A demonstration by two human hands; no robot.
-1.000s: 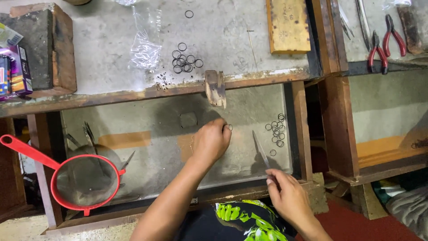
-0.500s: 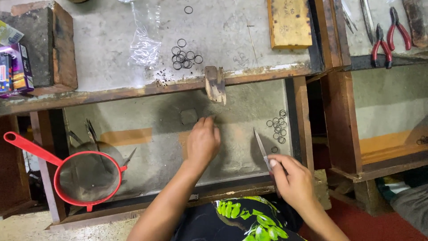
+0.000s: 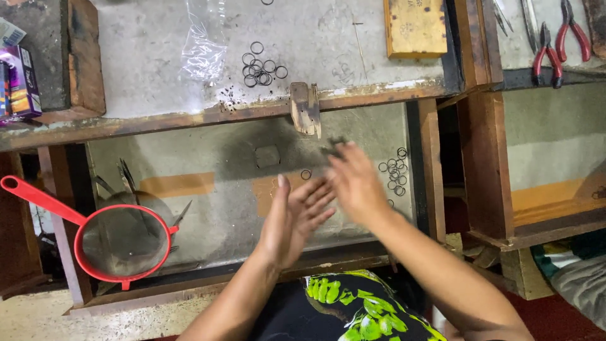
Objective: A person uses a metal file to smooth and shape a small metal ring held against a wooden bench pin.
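My left hand (image 3: 293, 218) is held palm up with fingers spread and nothing in it, above the grey tray of the open drawer (image 3: 221, 189). My right hand (image 3: 356, 183) is blurred and overlaps the left fingertips; a slim dark metal tool (image 3: 333, 148) sticks out past its fingers. A single small ring (image 3: 305, 174) lies on the tray just beyond my left hand. Several more rings (image 3: 394, 173) lie at the tray's right side. Above both hands, a wooden bench peg (image 3: 306, 107) juts from the bench edge.
On the bench top lie a cluster of several dark rings (image 3: 260, 68), a clear plastic bag (image 3: 203, 47) and a wooden block (image 3: 415, 26). Red-handled pliers (image 3: 555, 47) are at the top right. A red strainer (image 3: 120, 243) sits in the drawer's left end, a colourful box (image 3: 19, 82) far left.
My left hand has lifted off the tray and turned palm up. My right hand has swung up and left from the drawer's front right to meet it.
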